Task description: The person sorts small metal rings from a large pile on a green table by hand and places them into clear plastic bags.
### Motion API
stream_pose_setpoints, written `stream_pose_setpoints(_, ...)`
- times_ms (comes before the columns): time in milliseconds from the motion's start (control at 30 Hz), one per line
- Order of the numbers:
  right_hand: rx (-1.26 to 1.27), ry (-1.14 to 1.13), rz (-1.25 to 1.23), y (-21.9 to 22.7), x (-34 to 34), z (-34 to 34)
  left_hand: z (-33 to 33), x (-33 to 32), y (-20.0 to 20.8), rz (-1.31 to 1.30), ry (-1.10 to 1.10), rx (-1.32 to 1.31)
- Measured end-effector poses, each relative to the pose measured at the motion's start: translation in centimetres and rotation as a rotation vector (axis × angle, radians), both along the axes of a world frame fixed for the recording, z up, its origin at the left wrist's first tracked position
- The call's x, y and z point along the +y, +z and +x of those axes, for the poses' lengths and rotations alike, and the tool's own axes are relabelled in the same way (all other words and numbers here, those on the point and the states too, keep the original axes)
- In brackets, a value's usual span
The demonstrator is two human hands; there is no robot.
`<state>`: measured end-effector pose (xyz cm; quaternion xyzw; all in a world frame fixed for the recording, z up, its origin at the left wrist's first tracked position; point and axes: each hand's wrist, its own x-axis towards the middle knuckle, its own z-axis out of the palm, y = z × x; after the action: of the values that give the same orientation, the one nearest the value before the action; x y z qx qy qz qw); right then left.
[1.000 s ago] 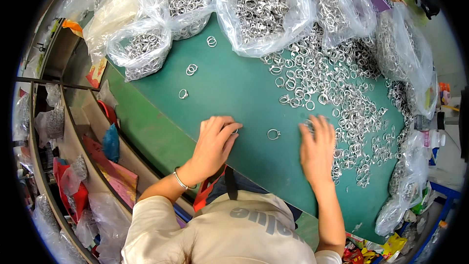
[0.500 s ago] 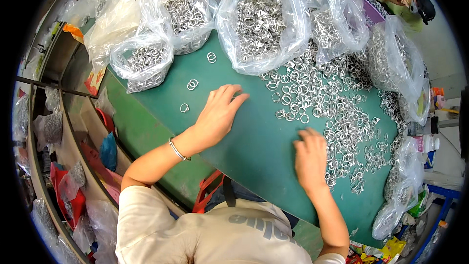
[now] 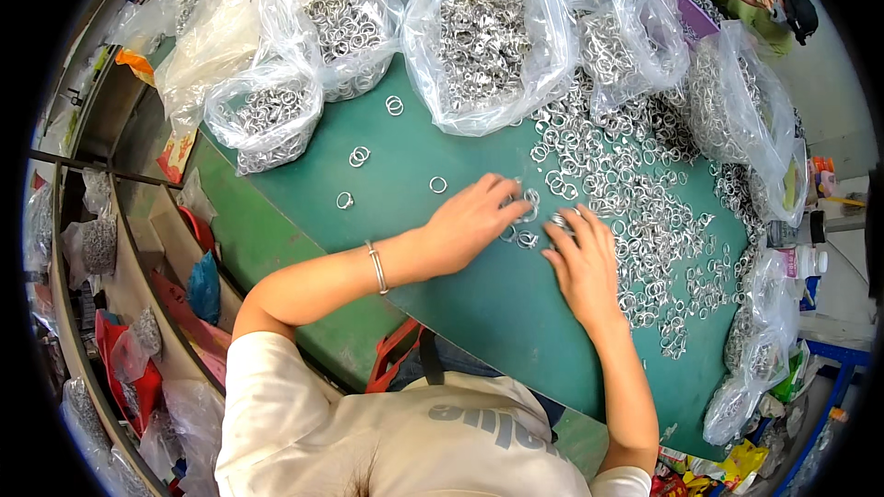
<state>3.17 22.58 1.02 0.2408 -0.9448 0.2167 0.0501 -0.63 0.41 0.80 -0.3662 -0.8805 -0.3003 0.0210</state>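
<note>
Both hands rest flat, fingers spread, on rings (image 3: 529,207) at the near edge of the ring pile (image 3: 635,193): left hand (image 3: 470,221), right hand (image 3: 580,262). Best to slide a few rings clear of the pile over the mat (image 3: 405,156) with light fingertip pressure.

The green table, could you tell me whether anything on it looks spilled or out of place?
Loose metal rings lie scattered over the table beside the open bags, where both hands rest. A few stray rings sit apart to the left.
</note>
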Motion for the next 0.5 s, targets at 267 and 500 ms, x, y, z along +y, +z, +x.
stream_pose_setpoints(267, 0.262, -0.395, 0.17, 1.4, 4.4, 1.9, 0.5, 0.8, 1.3, 0.408, 0.106, -0.309)
stream_pose_setpoints(500, 0.204, -0.181, -0.034, 2.2, -0.8, -0.8, 1.2, -0.6, 1.4, 0.006, 0.189, 0.036)
